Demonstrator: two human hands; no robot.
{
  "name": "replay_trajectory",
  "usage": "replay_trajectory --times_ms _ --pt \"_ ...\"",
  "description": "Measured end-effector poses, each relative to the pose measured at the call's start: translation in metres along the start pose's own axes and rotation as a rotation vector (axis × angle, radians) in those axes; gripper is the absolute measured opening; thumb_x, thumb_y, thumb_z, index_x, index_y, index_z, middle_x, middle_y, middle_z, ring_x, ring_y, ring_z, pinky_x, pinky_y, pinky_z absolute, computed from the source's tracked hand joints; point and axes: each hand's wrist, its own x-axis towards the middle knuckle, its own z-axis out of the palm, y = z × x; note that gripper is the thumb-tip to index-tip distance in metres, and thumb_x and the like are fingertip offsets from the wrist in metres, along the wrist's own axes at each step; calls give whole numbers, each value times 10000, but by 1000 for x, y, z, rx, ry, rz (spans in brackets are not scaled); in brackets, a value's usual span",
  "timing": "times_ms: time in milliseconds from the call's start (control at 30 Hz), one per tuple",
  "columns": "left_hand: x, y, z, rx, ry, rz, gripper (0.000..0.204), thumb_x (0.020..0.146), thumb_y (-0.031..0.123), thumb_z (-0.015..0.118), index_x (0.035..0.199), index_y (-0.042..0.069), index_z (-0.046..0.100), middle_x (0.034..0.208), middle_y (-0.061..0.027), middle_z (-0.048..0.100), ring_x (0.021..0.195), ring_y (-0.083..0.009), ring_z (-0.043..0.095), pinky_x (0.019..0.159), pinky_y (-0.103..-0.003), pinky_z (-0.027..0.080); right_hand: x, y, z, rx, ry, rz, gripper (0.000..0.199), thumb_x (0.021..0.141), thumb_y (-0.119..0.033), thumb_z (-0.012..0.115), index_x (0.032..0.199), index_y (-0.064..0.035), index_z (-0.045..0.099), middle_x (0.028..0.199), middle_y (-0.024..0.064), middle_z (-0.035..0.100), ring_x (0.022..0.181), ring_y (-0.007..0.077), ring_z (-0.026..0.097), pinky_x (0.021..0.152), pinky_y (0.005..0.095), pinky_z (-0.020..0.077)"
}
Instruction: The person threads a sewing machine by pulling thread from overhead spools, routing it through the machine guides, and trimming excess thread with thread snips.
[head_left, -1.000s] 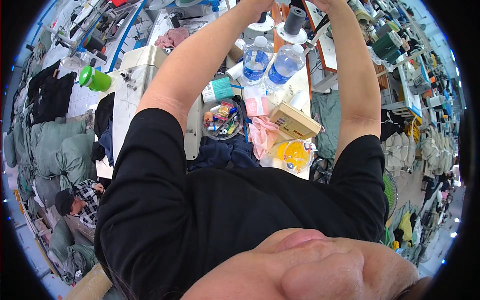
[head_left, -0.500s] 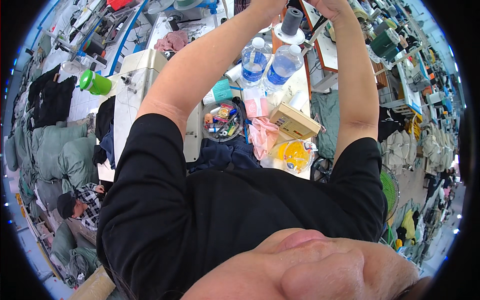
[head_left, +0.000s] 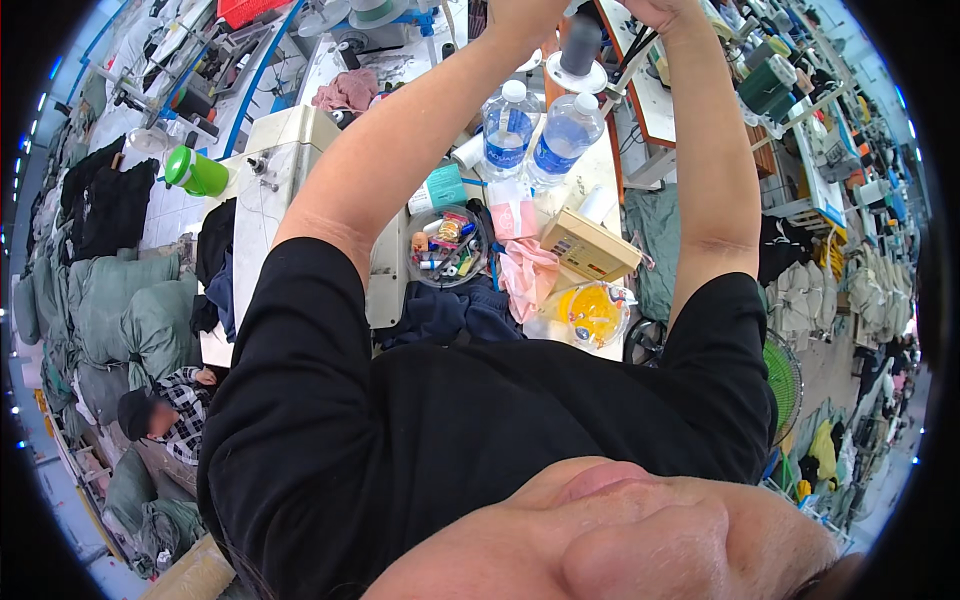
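Near the top rim of the head view, the person's bare left hand (head_left: 532, 14) and bare right hand (head_left: 663, 10) were partly cut off, so whether their fingers were spread or gripping anything could not be told. Just below the gap between them, a dark grey, tapered thread cone (head_left: 580, 50) stood on a round white disc (head_left: 570, 82), its long axis running roughly up the view; the left hand was nearer.

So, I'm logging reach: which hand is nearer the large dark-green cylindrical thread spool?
Right. In view, the right hand lies above and left of the spool; the left hand is farther left.
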Motion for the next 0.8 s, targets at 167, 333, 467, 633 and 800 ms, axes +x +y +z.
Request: replay_trajectory --times_ms 167,333,467,633,800 --pt "17 0 -1 2 261 383 185 963 229 729 943 46 734 787 -24 676 621 -84 603 560 -286 475 1 -9 18 -68 -20 17 140 943 -115 698 858 -5 684 761 62 637 644 176 603 629 309 517" --pt "15 27 -4 -30 -33 -222 254 960 275 742 958 21 750 738 -3 663 585 -85 533 537 -279 422 -10 -12 16 -50 -61 -22 134 950 -107 680 899 15 701 785 78 662 657 176 620 651 308 526" --pt "17 32 -5 105 -70 -136 261 951 289 754 935 30 770 723 -2 668 579 -87 540 523 -276 402 -4 -10 14 -72 -90 -66 148 952 -113 675 931 28 714 793 86 673 686 182 639 673 309 527" --pt "13 35 -2 211 30 -8 221 932 258 761 894 41 773 715 -12 682 603 -106 586 550 -296 446 -4 0 11 -43 -73 -54 168 962 -132 663 919 19 721 796 87 676 713 186 642 675 312 515" --pt "3 45 -4 345 -36 162 220 944 211 720 893 -1 746 710 -81 691 642 -138 627 607 -324 486 -4 2 11 6 -37 2 153 963 -146 652 930 -14 720 816 59 687 702 166 623 679 301 511"
